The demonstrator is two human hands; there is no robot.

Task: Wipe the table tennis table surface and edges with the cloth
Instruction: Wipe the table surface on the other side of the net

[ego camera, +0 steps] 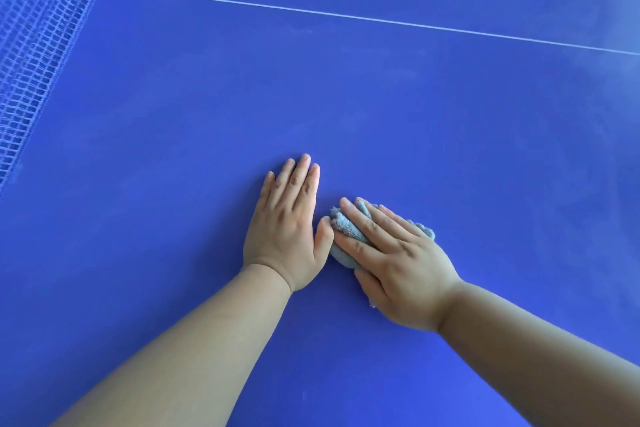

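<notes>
Bare right hand (398,260), grip spread flat, straight fingers pressing cloth (346,227) onto table (415,114), left hand (284,222) flat alongside

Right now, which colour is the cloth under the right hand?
Light grey-blue cloth, paler than the deep blue table; the head view, the only one, shows it.

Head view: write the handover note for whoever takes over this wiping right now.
Left hand: flat on the table, fingers straight, holding nothing, thumb right beside the cloth.
Right hand: straight fingers press the bunched cloth onto the surface.
Net at far left; white line beyond the hands.
Done: cannot tell how much is wiped; faint hazy streaks show beyond the hands.
Left: likely that area toward the line, plus the edges, none of which is in view.
</notes>
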